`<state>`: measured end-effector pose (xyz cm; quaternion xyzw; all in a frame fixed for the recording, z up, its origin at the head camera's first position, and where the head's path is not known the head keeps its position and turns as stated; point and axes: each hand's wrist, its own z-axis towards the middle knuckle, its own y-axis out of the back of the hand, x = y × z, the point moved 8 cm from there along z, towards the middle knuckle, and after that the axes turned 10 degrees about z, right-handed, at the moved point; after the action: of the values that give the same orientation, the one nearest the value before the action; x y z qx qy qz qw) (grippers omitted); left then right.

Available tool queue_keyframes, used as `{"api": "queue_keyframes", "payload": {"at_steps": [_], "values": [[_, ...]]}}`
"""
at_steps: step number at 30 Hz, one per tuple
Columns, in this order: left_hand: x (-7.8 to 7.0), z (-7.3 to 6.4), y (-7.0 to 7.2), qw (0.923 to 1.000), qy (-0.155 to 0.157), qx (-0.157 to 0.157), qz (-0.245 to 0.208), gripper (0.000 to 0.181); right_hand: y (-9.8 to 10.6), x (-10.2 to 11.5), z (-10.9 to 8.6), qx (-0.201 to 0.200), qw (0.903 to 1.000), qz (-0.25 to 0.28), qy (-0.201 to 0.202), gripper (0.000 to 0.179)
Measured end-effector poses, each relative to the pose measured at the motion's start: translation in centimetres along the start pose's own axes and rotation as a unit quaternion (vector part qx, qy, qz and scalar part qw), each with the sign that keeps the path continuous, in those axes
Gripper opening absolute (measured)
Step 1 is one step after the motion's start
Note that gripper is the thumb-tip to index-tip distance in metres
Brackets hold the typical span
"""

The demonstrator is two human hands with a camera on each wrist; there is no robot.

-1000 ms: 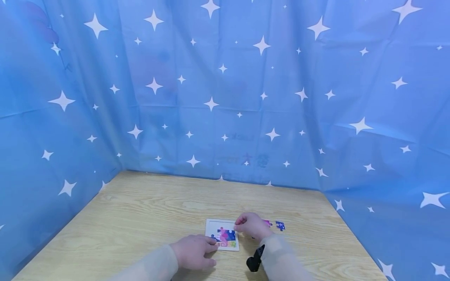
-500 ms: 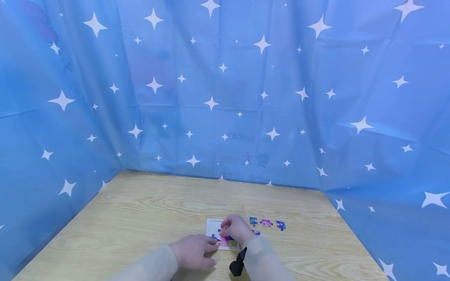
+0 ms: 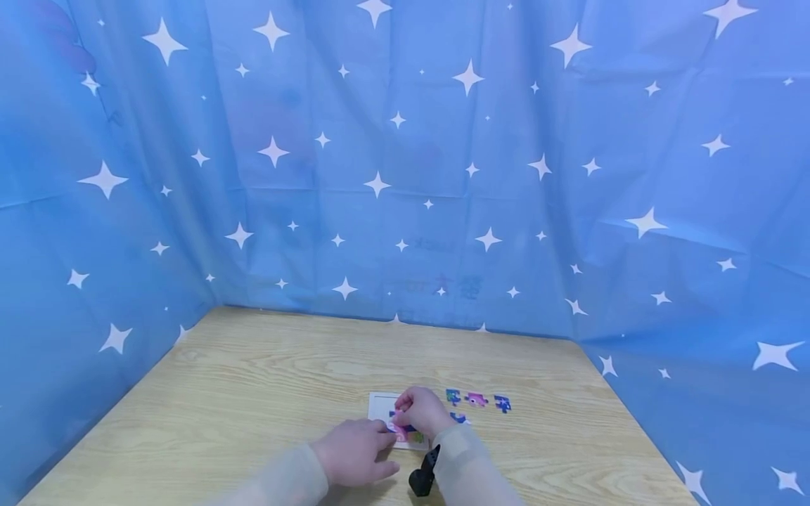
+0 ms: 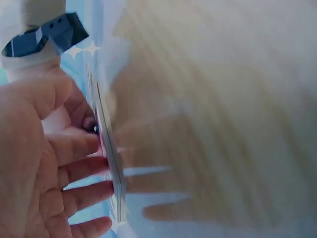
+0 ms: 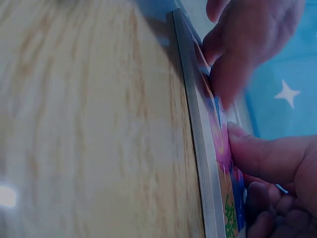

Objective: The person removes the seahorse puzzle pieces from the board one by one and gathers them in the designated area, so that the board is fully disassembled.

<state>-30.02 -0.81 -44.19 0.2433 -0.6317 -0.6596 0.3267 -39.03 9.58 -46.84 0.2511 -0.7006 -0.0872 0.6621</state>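
A white-framed jigsaw board lies on the table, partly filled with pieces showing a pink seahorse. My left hand rests along the board's left and near edge, fingers extended, their tips on it in the left wrist view. Over the board's middle, my right hand pinches a puzzle piece between thumb and index finger, at the pink part of the picture. That piece's outline is mostly hidden by the fingers. In the right wrist view the left hand's fingers touch the board's far part.
Loose puzzle pieces lie right of the board: a blue-green one, a pink one with an eye and a blue one. Another piece is partly hidden by the right hand. A blue star-patterned curtain encloses the wooden table.
My right hand has moved left from the board's right edge to its middle, uncovering the loose pieces, and stays there. My left hand has shifted slightly right along the board.
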Motion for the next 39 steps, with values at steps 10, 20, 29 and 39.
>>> {"api": "queue_keyframes", "payload": {"at_steps": [10, 20, 29, 39], "values": [[-0.84, 0.28, -0.63, 0.9991, -0.003, 0.012, 0.040, 0.057, -0.07, 0.08, 0.17, -0.001, 1.0000, 0.003, -0.004, 0.019], [-0.93, 0.65, -0.25, 1.0000, 0.001, 0.004, -0.007, 0.054, -0.29, -0.09, 0.15, 0.018, 0.9997, 0.017, -0.004, 0.021], [-0.99, 0.77, -0.02, 0.9998, 0.010, 0.011, -0.009, 0.052, -0.21, -0.58, 0.27, 0.017, 0.9992, 0.029, -0.023, 0.023], [-0.99, 0.73, 0.07, 1.0000, 0.007, 0.000, 0.001, 0.051, -0.11, -0.54, 0.22, 0.014, 0.9988, 0.044, -0.015, 0.022]]}}
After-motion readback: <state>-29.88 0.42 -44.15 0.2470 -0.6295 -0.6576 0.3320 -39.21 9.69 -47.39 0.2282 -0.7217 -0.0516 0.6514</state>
